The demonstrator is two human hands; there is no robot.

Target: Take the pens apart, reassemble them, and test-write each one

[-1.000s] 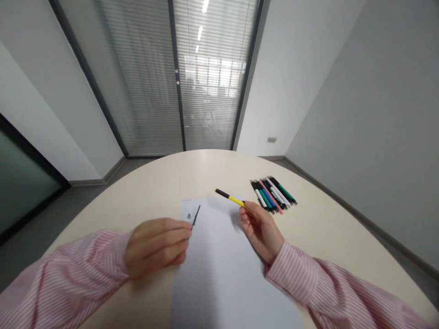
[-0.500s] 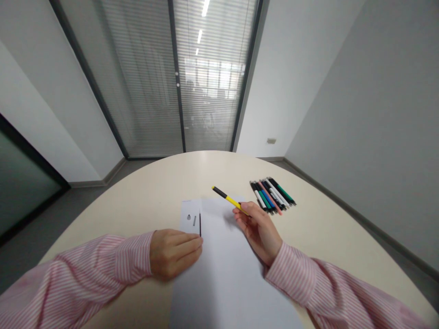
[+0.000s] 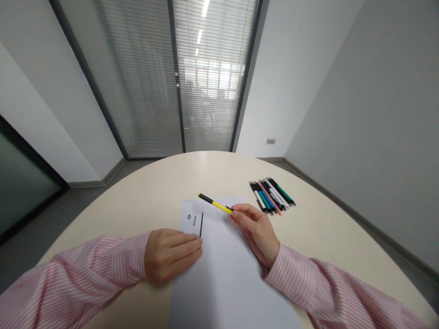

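My left hand [image 3: 174, 255] rests on the left side of a white sheet of paper [image 3: 233, 283], fingers pressed together. From its fingertips a thin dark pen refill [image 3: 201, 224] sticks out, pointing away from me; its lower end is hidden. Over the paper's far right part, my right hand [image 3: 255, 230] pinches a yellow pen [image 3: 219, 205] with a black grip between thumb and fingers. The pen's black end points left and away. Beside the refill, on the paper, are a small dark round mark or part [image 3: 189, 217] and a short grey bar [image 3: 195, 220], too small to identify.
Several pens [image 3: 270, 196] in black, white, green, blue and pink lie side by side right of the paper. The round cream table [image 3: 151, 196] curves away toward a glass partition with blinds [image 3: 144, 91]. Grey-white walls [image 3: 370, 114] stand around.
My right hand has turned and brought the yellow pen to the left and slightly lower. The refill at my left fingertips has tilted slightly right; the left hand has barely moved.
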